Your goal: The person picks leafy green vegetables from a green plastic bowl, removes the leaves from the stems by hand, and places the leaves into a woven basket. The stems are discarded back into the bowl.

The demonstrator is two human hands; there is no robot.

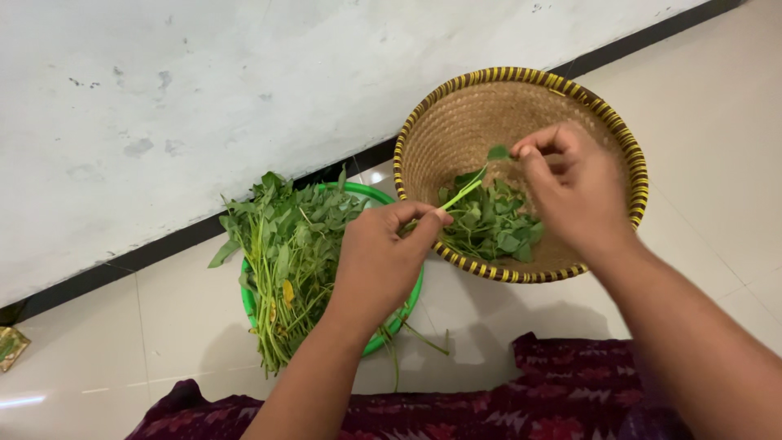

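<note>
Pale glossy floor tiles (717,106) fill the view, meeting a white scuffed wall (204,90) along a black skirting strip (163,244) that runs from eight o'clock up to one o'clock. Nearest, at six o'clock, lies a dark red patterned cloth (562,391) over the person's lap, with both forearms reaching out above it. The left hand (379,261) sits near the centre of the view, thumb and forefinger closed in a pinch on the lower end of a thin green stem (463,193). The stem slants up toward one o'clock, over the near rim of a woven basket (521,98) with a yellow and black striped edge. The right hand (574,191), at three o'clock from the left hand, hovers over the basket with its fingertips (525,151) pinched shut on a small leaf (498,152) at the stem's upper end. Inside the basket rests a low heap of plucked leaves (493,228). At nine o'clock from the left hand, a green plastic bowl (371,193) holds a bundle of leafy stalks (285,261), their cut ends trailing toward six o'clock. Partly cut off at the frame's left edge, at eight o'clock, lies a small greenish packet (10,346).
</note>
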